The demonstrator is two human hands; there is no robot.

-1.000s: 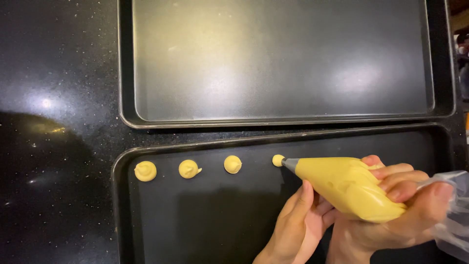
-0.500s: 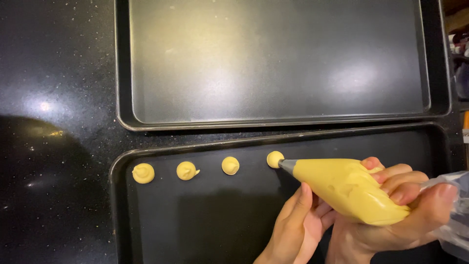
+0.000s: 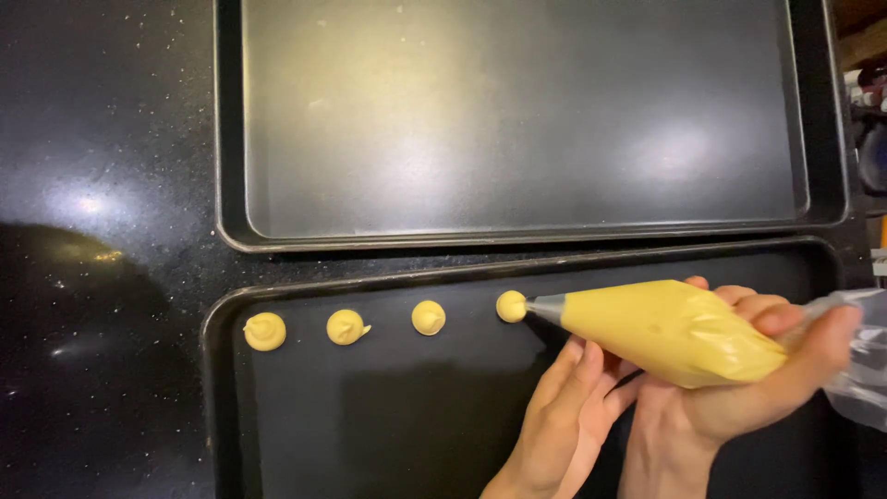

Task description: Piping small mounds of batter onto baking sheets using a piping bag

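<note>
A clear piping bag (image 3: 670, 328) full of yellow batter lies across my right hand (image 3: 739, 388), which grips its fat rear end. My left hand (image 3: 564, 411) rests under the bag near its front, fingers up against it. The bag's tip touches the rightmost yellow blob (image 3: 510, 306) on the near dark baking tray (image 3: 222, 314). Left of it stand three more blobs in a row along the tray's far edge: one (image 3: 428, 317), another (image 3: 346, 326) and the leftmost (image 3: 264, 332).
A second dark baking tray (image 3: 231, 185) lies just beyond the near one, nothing on it. Both sit on a black speckled counter (image 3: 102, 185). Some objects show at the right edge (image 3: 868, 111).
The blob at the bag's tip has grown from a small dot to a rounder mound. The hands and bag have barely shifted.
</note>
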